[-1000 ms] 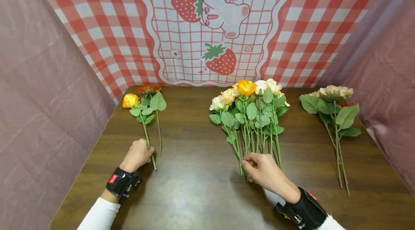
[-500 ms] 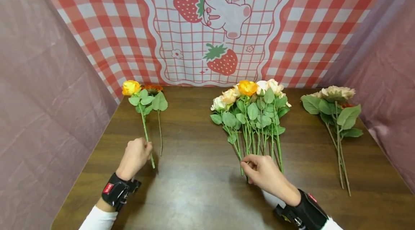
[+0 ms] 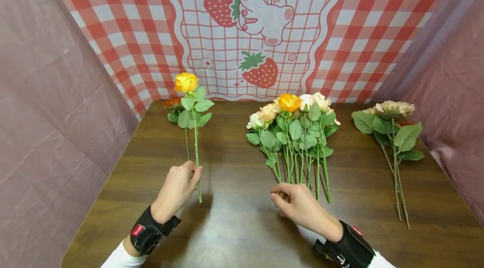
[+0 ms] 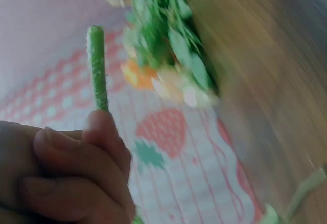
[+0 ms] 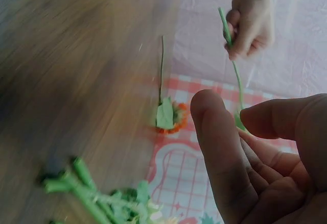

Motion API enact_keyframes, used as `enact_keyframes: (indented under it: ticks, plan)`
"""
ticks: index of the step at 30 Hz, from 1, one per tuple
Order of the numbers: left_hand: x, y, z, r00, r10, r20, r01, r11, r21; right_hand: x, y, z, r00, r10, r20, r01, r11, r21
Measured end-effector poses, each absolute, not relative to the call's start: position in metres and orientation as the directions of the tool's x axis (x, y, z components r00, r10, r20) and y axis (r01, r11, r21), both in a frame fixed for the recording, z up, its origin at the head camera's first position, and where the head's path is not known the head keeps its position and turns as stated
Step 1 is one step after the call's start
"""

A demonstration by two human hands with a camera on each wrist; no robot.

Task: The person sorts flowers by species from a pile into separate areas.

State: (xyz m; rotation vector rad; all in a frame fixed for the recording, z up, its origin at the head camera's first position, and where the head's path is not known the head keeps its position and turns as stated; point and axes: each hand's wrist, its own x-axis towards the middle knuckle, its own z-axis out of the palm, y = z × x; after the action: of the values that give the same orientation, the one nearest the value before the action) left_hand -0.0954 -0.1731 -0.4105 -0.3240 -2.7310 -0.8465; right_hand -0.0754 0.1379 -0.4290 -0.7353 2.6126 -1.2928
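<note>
My left hand (image 3: 177,188) pinches the green stem of a yellow-orange rose (image 3: 186,82) low down, and the flower stands upright above the table. In the left wrist view the cut end of the stem (image 4: 97,66) sticks out past the fingertips. Close to the lower stems of a bunch of cream, white and orange roses (image 3: 290,103) is my right hand (image 3: 300,205). Its thumb and forefinger are apart in the right wrist view, with nothing between them. Behind the held rose lies an orange-red flower (image 3: 172,103) with a thin stem, partly covered.
At the right of the brown wooden table (image 3: 234,234) lie several long-stemmed flowers with a large cream bloom (image 3: 395,109). A red-and-white checked cloth (image 3: 124,28) hangs behind the table's far edge. Pink fabric (image 3: 49,104) hangs on both sides.
The left hand has lifted the yellow-orange rose off the table and carried it right, past the orange-red flower. The right hand has drawn slightly left, away from the rose stems.
</note>
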Motion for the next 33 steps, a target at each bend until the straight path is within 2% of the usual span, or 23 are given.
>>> enact_keyframes:
  ticks: [8, 14, 18, 21, 25, 29, 33]
  plan:
    - [-0.075, -0.124, -0.407, -0.857, 0.328, 0.398, 0.512, 0.63, 0.583, -0.069, 0.122, -0.425, -0.805, -0.568, 0.171, -0.473, 0.439, -0.764]
    - [-0.066, -0.094, -0.412, -0.805, 0.425, 0.414, 0.587, 0.469, 0.66, -0.059, 0.115, -0.428, -0.779, -0.606, 0.159, -0.436, 0.343, -0.832]
    - [-0.064, -0.08, -0.417, -0.783, 0.471, 0.408, 0.6, 0.394, 0.697, -0.051, 0.108, -0.425, -0.772, -0.603, 0.203, -0.429, 0.257, -0.866]
    - [-0.064, -0.072, -0.419, -0.776, 0.494, 0.393, 0.599, 0.379, 0.705, -0.046, 0.106, -0.418, -0.783, -0.575, 0.239, -0.427, 0.215, -0.878]
    - [-0.068, -0.066, -0.421, -0.762, 0.523, 0.382, 0.615, 0.397, 0.682, -0.046, 0.107, -0.417, -0.813, -0.538, 0.224, -0.381, 0.201, -0.902]
    - [-0.073, -0.068, -0.425, -0.757, 0.537, 0.372, 0.624, 0.426, 0.655, -0.056, 0.114, -0.433, -0.865, -0.485, 0.128, -0.275, 0.244, -0.93]
    - [-0.075, -0.075, -0.429, -0.778, 0.521, 0.352, 0.605, 0.471, 0.642, -0.072, 0.123, -0.45, -0.901, -0.433, 0.009, -0.148, 0.287, -0.946]
